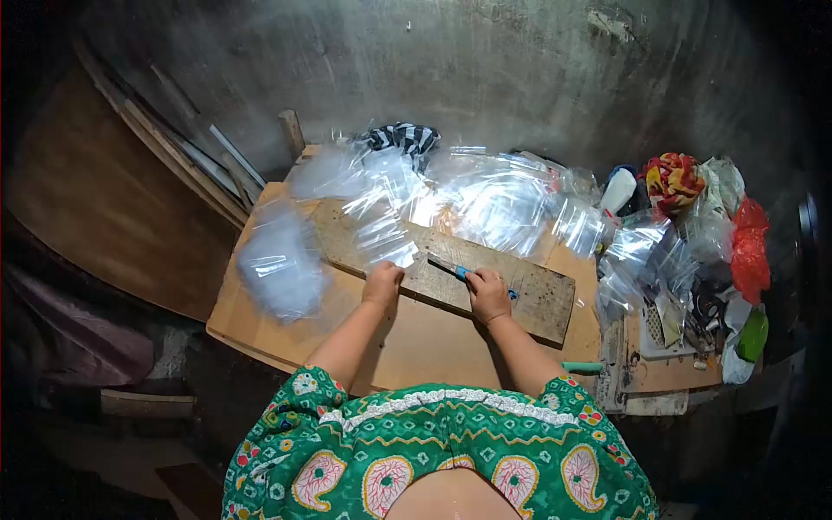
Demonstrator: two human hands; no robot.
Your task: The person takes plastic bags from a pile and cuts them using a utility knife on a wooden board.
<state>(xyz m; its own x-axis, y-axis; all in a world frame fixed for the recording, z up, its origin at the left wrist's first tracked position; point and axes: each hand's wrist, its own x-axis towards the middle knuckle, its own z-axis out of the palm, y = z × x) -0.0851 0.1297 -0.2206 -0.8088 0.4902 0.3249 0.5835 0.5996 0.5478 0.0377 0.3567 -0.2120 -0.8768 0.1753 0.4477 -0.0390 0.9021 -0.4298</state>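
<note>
Clear plastic, glinting under the light, lies in loose sheets across the bench (433, 360); one batch, the plastic strips (386, 244), rests on the wooden board (530, 302), with its near end just by the left hand (383, 282); that hand sits low at the board's front edge, its fingers bent down, though I cannot tell whether they pinch the plastic or only press beside it; the right hand (490, 297) has its fingers closed round the blue handle of a knife (462, 272), whose dark blade points away to the left, over the board and near the strips; a heap of sheets (507, 208) spreads behind the board, and a separate pile (282, 260) lies to its left; a red bag (750, 247) hangs amid the clutter at the far right; the step in hand looks like steadying the plastic on the board with the knife at the ready; the next move seems to call for a flat, firm hold on the strips, the blade lined up with them, and the left fingers well out of its path.
</note>
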